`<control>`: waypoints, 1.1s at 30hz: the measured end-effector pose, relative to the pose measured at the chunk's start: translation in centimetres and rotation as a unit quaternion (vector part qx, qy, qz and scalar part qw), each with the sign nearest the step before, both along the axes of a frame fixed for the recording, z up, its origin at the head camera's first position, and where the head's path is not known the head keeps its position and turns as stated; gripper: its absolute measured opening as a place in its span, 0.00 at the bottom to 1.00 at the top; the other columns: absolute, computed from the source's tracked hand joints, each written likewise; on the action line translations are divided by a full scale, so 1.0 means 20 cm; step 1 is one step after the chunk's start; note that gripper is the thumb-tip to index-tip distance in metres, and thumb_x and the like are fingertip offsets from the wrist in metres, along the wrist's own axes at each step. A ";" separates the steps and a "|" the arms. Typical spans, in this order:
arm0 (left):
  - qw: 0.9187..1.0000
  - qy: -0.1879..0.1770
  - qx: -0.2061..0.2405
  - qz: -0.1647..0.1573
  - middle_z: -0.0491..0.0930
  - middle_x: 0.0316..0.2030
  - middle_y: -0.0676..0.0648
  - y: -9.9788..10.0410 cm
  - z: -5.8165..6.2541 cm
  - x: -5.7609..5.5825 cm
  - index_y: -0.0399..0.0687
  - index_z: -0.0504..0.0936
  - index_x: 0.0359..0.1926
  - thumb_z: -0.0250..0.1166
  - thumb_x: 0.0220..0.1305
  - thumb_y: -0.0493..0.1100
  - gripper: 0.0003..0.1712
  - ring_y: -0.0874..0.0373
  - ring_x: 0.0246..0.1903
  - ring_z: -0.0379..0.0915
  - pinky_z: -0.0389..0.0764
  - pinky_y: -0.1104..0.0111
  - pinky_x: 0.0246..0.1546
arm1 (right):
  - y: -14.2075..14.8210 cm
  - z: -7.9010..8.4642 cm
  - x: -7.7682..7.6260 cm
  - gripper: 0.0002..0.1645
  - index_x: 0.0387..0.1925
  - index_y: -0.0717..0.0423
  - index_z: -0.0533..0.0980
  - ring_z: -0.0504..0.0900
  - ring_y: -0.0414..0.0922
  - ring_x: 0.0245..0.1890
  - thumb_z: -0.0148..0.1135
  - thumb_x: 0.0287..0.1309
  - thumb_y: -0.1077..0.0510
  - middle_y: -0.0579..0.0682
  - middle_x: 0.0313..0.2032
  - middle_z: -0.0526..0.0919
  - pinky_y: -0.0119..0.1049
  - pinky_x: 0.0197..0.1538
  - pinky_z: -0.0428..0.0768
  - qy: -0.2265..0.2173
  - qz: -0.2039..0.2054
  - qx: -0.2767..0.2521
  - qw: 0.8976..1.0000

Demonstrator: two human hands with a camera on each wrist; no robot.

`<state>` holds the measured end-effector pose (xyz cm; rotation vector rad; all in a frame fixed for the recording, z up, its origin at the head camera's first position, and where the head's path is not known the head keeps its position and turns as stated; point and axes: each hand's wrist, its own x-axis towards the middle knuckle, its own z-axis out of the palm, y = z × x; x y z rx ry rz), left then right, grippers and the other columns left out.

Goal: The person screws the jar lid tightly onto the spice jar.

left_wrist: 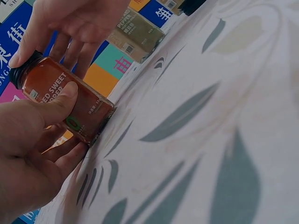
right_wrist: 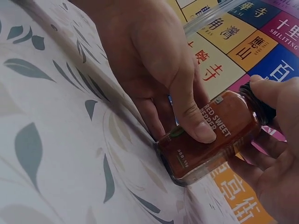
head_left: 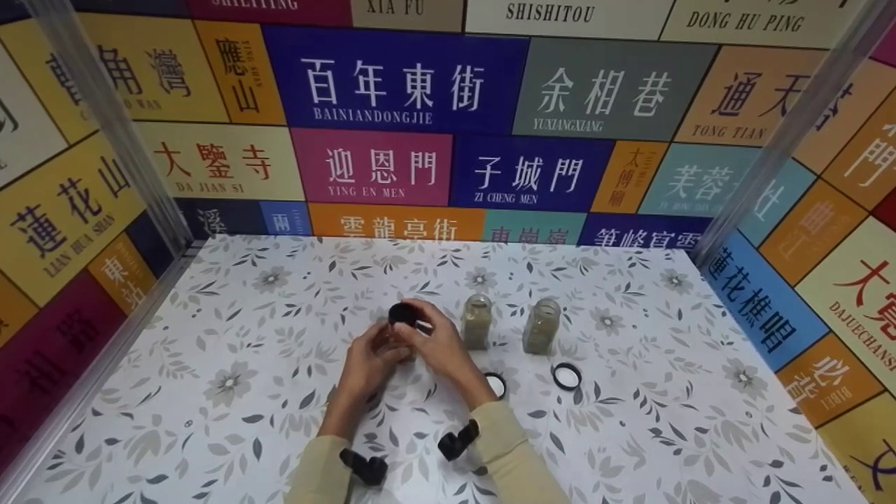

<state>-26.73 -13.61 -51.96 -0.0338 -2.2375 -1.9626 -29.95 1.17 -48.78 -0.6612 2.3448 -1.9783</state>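
A glass spice jar of red sweet pepper powder [left_wrist: 86, 105] has its base right at the patterned tabletop. My left hand [head_left: 371, 360] grips the jar's body, thumb across the label and fingers behind. At the top, my right hand [head_left: 441, 343] grips the black lid [head_left: 402, 314] between thumb and fingers. The lid sits on the jar's neck in both wrist views. To the right of my hands stand two lidless glass jars of greenish-brown powder, a nearer one [head_left: 477, 325] and a farther one [head_left: 542, 329].
One black-rimmed lid with a white inside [head_left: 567, 376] lies in front of the farther-right jar. Another such lid [head_left: 495, 385] is partly covered by my right forearm. Panels with place names [head_left: 378, 168] wall in the floral-patterned table [head_left: 231, 308] at the back and sides.
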 end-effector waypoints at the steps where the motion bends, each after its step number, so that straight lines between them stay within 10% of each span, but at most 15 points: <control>1: 1.000 0.001 -0.004 0.001 0.82 0.57 0.35 0.00 0.00 0.00 0.38 0.77 0.61 0.70 0.57 0.28 0.30 0.43 0.56 0.80 0.86 0.65 0.52 | 0.00 0.00 0.00 0.30 0.65 0.61 0.71 0.76 0.57 0.63 0.66 0.65 0.56 0.61 0.62 0.77 0.50 0.70 0.74 -0.002 -0.004 0.001 1.000; 33: 1.000 -0.012 -0.006 -0.005 0.80 0.60 0.38 0.00 0.00 0.00 0.43 0.77 0.63 0.70 0.58 0.30 0.31 0.45 0.58 0.79 0.85 0.66 0.54 | -0.01 0.01 0.01 0.27 0.60 0.59 0.73 0.77 0.57 0.61 0.68 0.62 0.56 0.60 0.58 0.79 0.52 0.69 0.75 -0.008 -0.010 -0.020 1.000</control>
